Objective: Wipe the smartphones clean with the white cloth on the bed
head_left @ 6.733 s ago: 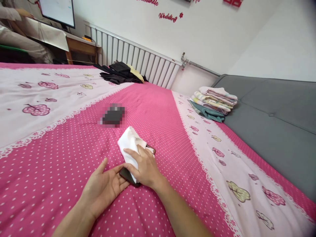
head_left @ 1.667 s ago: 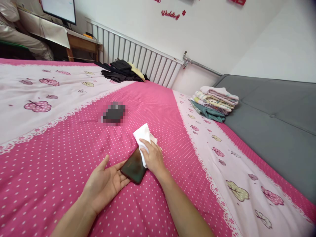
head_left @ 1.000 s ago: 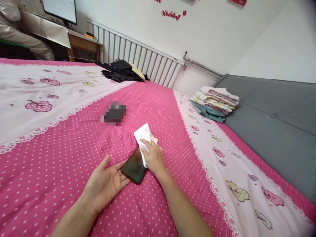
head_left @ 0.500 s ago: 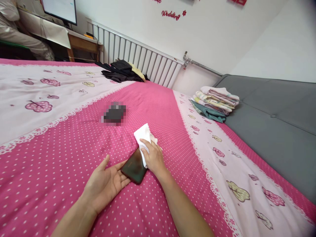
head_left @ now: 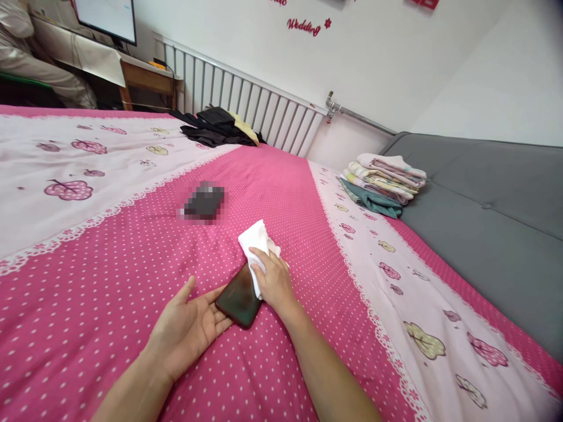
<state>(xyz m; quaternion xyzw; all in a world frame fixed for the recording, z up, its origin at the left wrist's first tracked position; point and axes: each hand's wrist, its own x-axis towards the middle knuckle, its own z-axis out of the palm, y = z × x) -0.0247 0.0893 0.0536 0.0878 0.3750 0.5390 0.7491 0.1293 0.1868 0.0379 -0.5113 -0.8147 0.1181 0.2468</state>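
A dark smartphone [head_left: 240,302] lies on the pink bedspread with its glossy back up, greenish and brown in the reflections. My left hand [head_left: 191,325] is palm up beside it, thumb raised and fingers stretched out flat, their tips under the phone's left edge. A folded white cloth [head_left: 255,234] is gripped in my right hand [head_left: 272,278], which presses it against the upper right part of the phone. The cloth and that hand hide this end of the phone.
A blurred-out dark object [head_left: 204,202] lies farther up the bedspread [head_left: 281,187]. Black and yellow clothes [head_left: 220,126] are piled near the radiator [head_left: 246,88]. Folded cloths [head_left: 382,181] stand stacked by the grey headboard [head_left: 492,205]. At the far left, a person [head_left: 35,64] sits near a desk with a monitor [head_left: 108,17].
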